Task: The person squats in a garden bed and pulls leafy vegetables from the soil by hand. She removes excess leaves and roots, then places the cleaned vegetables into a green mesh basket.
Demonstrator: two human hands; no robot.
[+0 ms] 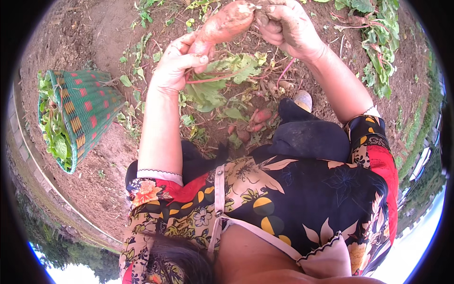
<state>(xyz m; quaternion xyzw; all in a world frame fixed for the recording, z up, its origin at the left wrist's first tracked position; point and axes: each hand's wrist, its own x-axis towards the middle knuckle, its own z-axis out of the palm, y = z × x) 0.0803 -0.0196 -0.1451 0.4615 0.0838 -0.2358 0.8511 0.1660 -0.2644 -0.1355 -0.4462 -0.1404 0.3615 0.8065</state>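
Note:
Up at the top of the view, a large reddish root vegetable (227,23), streaked with soil, spans both my hands. My left hand (181,60) grips its narrower end, with leafy green foliage (216,81) and a pink stem hanging just below. My right hand (287,28), muddy on the fingers, pinches the pale tip at the other end. Below them, several smaller reddish roots (261,116) lie on the soil among leaves, near my dark-clad knee.
A green woven basket (92,113) with red and yellow patterning lies on its side at the left, leaves at its mouth. Leafy plants (381,53) with pink stems lie at the upper right. A paved edge (42,177) curves along the far left.

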